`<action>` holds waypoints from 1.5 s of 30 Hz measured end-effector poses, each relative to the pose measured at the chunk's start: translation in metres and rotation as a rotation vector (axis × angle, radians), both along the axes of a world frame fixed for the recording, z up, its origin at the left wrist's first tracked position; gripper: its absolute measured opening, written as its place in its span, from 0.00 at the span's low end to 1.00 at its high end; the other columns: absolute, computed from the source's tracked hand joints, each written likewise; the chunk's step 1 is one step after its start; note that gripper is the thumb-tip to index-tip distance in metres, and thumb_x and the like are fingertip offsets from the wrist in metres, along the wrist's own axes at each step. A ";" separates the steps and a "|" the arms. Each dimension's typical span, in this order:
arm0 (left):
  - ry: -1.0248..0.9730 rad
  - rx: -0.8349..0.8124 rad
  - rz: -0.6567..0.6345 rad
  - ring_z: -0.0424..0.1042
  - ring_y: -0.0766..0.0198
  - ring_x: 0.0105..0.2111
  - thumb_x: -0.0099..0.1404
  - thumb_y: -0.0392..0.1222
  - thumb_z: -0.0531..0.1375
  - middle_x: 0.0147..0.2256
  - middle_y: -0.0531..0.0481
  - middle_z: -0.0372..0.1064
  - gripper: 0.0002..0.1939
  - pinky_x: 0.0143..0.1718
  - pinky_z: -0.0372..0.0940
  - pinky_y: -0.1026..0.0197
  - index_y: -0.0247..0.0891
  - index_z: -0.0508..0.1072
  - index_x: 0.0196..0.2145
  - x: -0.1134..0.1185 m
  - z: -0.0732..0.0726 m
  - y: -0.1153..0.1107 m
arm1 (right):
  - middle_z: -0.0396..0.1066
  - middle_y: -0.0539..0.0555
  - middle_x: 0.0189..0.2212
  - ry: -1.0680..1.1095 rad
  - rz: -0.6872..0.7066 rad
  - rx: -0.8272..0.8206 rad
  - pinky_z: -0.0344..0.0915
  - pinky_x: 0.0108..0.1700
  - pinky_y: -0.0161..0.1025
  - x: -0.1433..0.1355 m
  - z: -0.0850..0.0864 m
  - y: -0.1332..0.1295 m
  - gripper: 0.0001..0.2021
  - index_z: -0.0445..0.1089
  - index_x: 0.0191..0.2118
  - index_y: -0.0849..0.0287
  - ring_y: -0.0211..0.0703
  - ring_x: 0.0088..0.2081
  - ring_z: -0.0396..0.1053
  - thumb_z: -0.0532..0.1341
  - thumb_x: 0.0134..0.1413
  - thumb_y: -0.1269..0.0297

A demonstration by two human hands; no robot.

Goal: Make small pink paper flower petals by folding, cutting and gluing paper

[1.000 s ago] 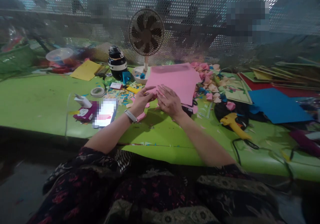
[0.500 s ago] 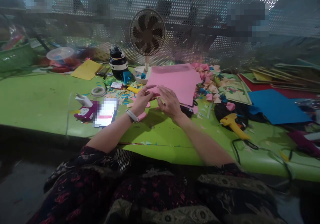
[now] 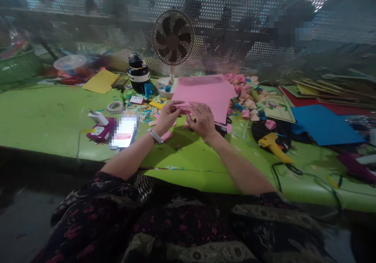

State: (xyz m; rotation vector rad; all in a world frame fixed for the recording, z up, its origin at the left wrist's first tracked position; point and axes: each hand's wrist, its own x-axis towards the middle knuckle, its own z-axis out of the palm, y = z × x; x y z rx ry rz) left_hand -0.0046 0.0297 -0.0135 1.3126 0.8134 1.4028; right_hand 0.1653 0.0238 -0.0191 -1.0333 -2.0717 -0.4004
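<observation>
Between my two hands is a small piece of pink paper (image 3: 183,109), pinched by the fingers of both. My left hand (image 3: 169,116) wears a pale wristband and grips the paper's left side. My right hand (image 3: 202,118) has its thumb and fingers at the right side, hiding part of it. Just behind the hands lies a large pink sheet (image 3: 205,94). Under and beside my left wrist are pink paper scraps (image 3: 166,136). A dark object (image 3: 221,129) sits beside my right hand, partly covered by the pink sheet.
A fan (image 3: 173,39) and a black bottle (image 3: 139,75) stand at the back. A phone (image 3: 125,133) and a tape roll (image 3: 115,107) lie left. Folded paper pieces (image 3: 245,92), a yellow glue gun (image 3: 274,147) and a blue sheet (image 3: 327,125) are on the right.
My right hand has shifted slightly right, and its fingers are more bent around the paper's right end. My left hand has hardly moved.
</observation>
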 end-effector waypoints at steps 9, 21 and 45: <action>0.016 0.079 -0.102 0.77 0.67 0.34 0.59 0.33 0.66 0.33 0.49 0.77 0.12 0.39 0.71 0.63 0.35 0.72 0.42 0.002 -0.002 0.000 | 0.77 0.59 0.48 -0.004 -0.031 -0.008 0.66 0.50 0.52 0.000 -0.001 0.001 0.13 0.75 0.49 0.58 0.54 0.49 0.71 0.57 0.61 0.68; -0.101 -0.054 -0.129 0.78 0.64 0.34 0.65 0.48 0.63 0.34 0.48 0.78 0.12 0.34 0.71 0.63 0.40 0.76 0.43 -0.007 0.009 -0.003 | 0.78 0.57 0.42 0.455 0.224 -0.264 0.74 0.47 0.46 0.005 0.003 0.007 0.12 0.77 0.46 0.56 0.46 0.43 0.76 0.56 0.65 0.63; 0.235 0.267 0.031 0.77 0.63 0.34 0.57 0.34 0.65 0.36 0.47 0.80 0.14 0.37 0.70 0.62 0.38 0.80 0.42 -0.006 -0.005 0.007 | 0.78 0.58 0.45 0.041 0.008 -0.004 0.66 0.51 0.51 0.006 0.006 0.004 0.12 0.77 0.45 0.56 0.52 0.48 0.72 0.56 0.65 0.69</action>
